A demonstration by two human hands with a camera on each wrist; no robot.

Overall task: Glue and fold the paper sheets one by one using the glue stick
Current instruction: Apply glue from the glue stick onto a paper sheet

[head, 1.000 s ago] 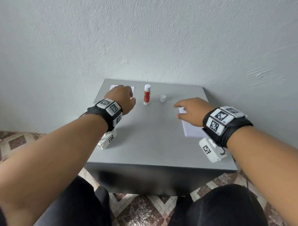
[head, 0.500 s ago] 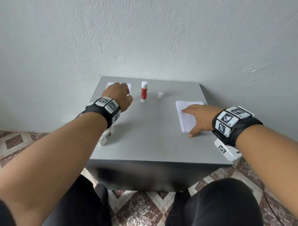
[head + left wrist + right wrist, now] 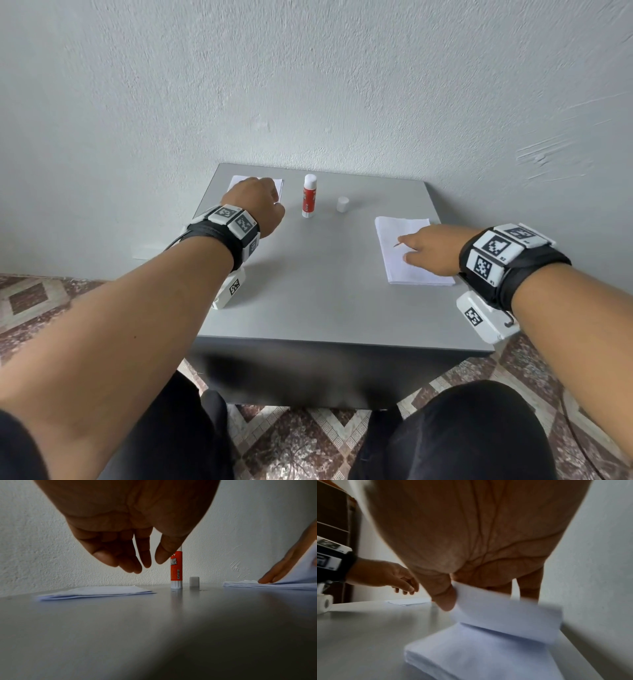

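Left hand [image 3: 255, 205] is hovering over the folded sheets [image 3: 96, 592] at the bench's [image 3: 308, 291] far left corner, fingers [image 3: 130, 561] hanging loosely curled, holding nothing. Glue stick [image 3: 309, 200] is standing upright just right of it, uncapped; its cap [image 3: 342, 204] is standing nearby. Right hand [image 3: 431, 248] is resting on the paper stack [image 3: 411, 263] at the bench's right, thumb and fingers [image 3: 445, 599] pinching the top sheet [image 3: 508, 616] and lifting its edge.

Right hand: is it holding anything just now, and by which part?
The right hand pinches the top sheet of the paper stack at its near edge, thumb under, lifting it. The left hand holds nothing.
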